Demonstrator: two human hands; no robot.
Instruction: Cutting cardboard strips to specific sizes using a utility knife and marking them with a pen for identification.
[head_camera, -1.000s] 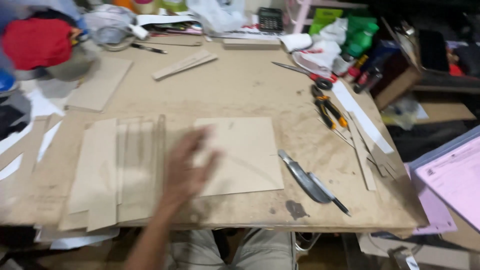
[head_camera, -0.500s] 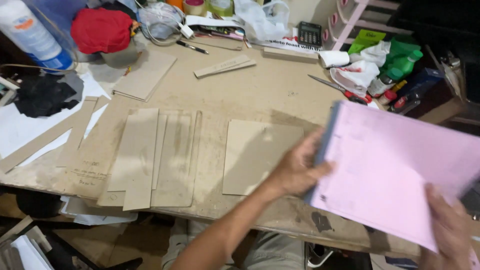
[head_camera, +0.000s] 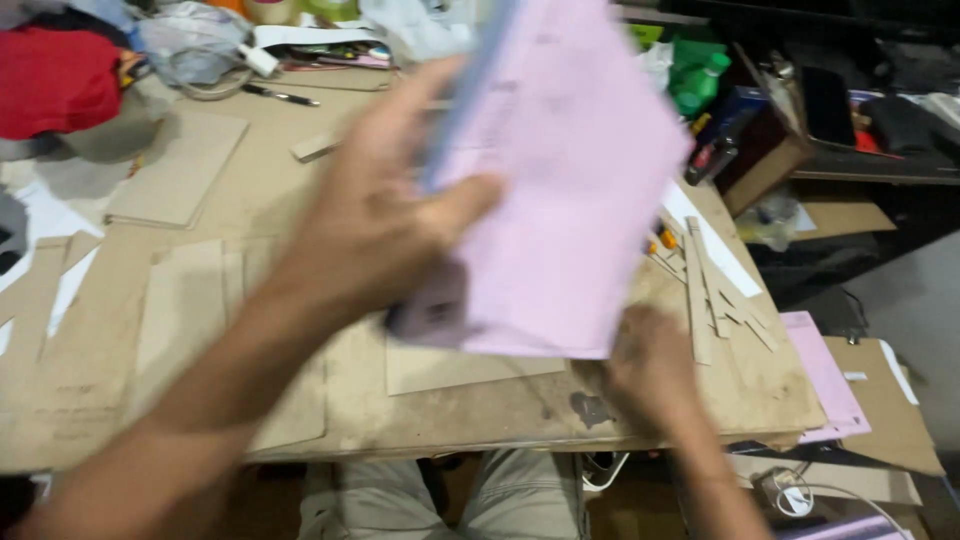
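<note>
Here, the left hand (head_camera: 380, 220) pinches a thin pink paper pad (head_camera: 570, 190) by its left edge, above the bench (head_camera: 480, 415); light, floppy. The right hand (head_camera: 655, 365) beneath: grip unclear.

Your left hand (head_camera: 375, 215) is smeared by motion blur, so its fingers cannot be told apart. The pink pad (head_camera: 565, 180) it holds is blurred too, its top cut off by the frame's upper edge. Below the pad, your right hand (head_camera: 650, 365) has its fingertips hidden behind the sheet. The pad covers most of a cardboard square (head_camera: 450, 365) lying underneath it. Beside the pad's right edge, small tools (head_camera: 662, 240) are too blurred to identify.
</note>
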